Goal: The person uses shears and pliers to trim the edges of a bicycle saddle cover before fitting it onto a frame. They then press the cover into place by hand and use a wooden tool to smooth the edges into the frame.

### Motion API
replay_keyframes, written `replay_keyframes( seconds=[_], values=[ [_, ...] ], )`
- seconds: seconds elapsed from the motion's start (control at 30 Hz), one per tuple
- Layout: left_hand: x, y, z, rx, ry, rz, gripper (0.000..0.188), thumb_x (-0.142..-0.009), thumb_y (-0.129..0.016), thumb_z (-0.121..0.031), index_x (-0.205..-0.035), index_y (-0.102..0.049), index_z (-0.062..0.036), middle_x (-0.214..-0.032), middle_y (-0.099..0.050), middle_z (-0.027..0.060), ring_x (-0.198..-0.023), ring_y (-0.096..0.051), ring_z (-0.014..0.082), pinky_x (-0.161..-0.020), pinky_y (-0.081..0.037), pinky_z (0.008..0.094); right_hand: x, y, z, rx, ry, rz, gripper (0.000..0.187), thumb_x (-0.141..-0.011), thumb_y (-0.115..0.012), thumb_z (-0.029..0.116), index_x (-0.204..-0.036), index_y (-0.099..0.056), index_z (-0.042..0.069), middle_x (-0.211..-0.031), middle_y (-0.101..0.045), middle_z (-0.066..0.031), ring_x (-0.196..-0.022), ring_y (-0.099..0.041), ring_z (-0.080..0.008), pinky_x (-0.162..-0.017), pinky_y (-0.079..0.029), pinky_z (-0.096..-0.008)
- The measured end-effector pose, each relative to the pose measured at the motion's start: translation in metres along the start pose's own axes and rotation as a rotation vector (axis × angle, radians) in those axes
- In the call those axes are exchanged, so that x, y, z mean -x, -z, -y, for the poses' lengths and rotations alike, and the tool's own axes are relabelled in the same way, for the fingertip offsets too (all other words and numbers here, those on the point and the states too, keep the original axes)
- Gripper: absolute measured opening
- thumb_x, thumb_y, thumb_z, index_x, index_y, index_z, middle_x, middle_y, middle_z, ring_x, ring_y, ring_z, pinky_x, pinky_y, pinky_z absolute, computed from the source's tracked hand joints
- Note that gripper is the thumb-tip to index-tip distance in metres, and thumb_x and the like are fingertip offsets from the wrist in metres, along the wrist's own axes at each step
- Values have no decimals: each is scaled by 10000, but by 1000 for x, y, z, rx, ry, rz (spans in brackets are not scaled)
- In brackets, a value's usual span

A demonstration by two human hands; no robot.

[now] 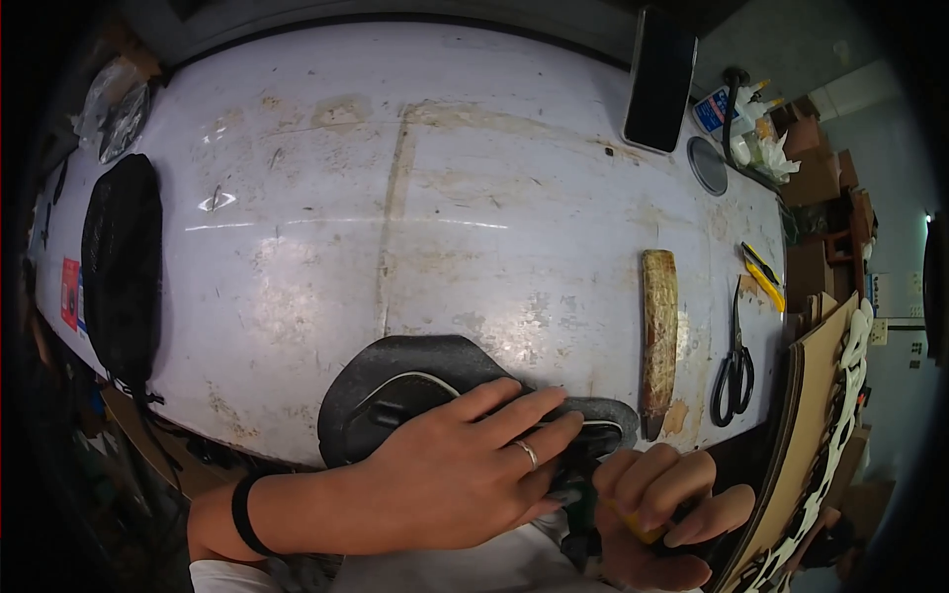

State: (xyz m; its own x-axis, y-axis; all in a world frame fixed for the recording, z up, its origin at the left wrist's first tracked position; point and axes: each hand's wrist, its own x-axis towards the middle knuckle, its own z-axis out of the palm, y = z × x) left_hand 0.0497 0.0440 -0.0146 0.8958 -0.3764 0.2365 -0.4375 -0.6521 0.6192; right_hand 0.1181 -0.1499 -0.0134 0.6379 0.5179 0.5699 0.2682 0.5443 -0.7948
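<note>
Left grip [465,460] over black piece [395,361], near edge of counter [267,306]; can't tell if pinching. Right grip [664,509], right of it, curled around mostly hidden yellow object [643,530].

Widest free lane: tabletop [297,227] ahead of my left hand [470,460], open to the far edge. Dark grey curved piece [395,356] fills the near edge beneath that hand. Left: long black bag [124,267] blocks a sideways sweep. Right is tighter: brown wrapped bar [658,336] lies lengthwise ahead of my right hand [657,504]; only a narrow strip between it and the scissors [733,385]. Phone [660,84] and round lid [707,165] obstruct the far right. Cardboard [796,425] walls my right side.
</note>
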Motion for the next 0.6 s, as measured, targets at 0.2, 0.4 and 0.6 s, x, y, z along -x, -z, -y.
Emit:
replay_keyframes(
  seconds=[0.2, 0.4, 0.6],
  values=[
    [1, 5, -4, -23, 45, 11, 247, -877, -804, -354, -975, -805, -128, -1390, -666, 61, -1317, -618, 239, -1077, -462, 412, 2, -3, 9, -142, 65, -211, 406, -1092, -547, 508, -1063, -453, 113, -849, -520, -62, -642, -472, -178, -548, -414, -352],
    [-5, 9, -7, -22, 51, 13, 261, -865, -820, -356, -992, -794, -129, -1374, -672, 73, -1211, -703, 214, -1082, -449, 405, -7, 8, 18, -288, 21, -483, 331, -1151, -456, 417, -971, -402, 144, -818, -376, -8, -626, -299, -123, -554, -260, -313],
    [-10, 3, -7, -74, 100, 57, 309, -858, -822, -360, -1031, -787, -106, -1347, -676, 90, -1197, -713, 228, -1096, -463, 449, -3, 12, 0, -154, -10, -770, 380, -1163, -404, 447, -1036, -454, 92, -838, -375, -22, -667, -305, -131, -545, -301, -294]
  ],
)
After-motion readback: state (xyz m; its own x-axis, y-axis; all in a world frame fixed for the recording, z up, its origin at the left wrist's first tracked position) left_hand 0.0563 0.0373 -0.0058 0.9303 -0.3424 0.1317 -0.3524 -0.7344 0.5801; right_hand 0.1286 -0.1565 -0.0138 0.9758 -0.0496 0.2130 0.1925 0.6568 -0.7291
